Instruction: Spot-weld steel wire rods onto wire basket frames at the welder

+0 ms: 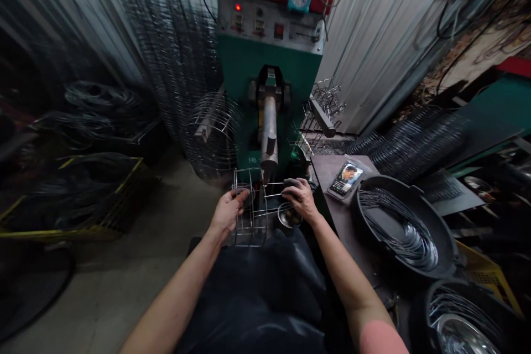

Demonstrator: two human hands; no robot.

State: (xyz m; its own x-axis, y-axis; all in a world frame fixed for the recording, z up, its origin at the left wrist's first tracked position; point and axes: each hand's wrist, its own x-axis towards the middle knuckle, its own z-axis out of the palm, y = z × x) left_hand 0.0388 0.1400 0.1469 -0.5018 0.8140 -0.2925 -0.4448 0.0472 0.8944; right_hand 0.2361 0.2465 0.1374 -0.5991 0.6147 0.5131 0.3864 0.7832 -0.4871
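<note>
A small wire basket frame (251, 213) sits under the grey welding head (268, 141) of a green machine (269, 61). My left hand (228, 209) is closed on the frame's left side, fingers pinching a wire near its top. My right hand (299, 198), in a dark fingertip glove, is closed over wires on the frame's right side. A small shiny metal cup (286, 215) lies just below my right hand.
To my right, a dark table (332, 177) holds a phone (345, 178) and a black tub of wire rings (404, 227); another tub (464, 321) sits lower right. Finished wire cages (211, 133) and coils of wire (95, 105) stand to the left. A yellow crate (62, 199) rests on the concrete floor.
</note>
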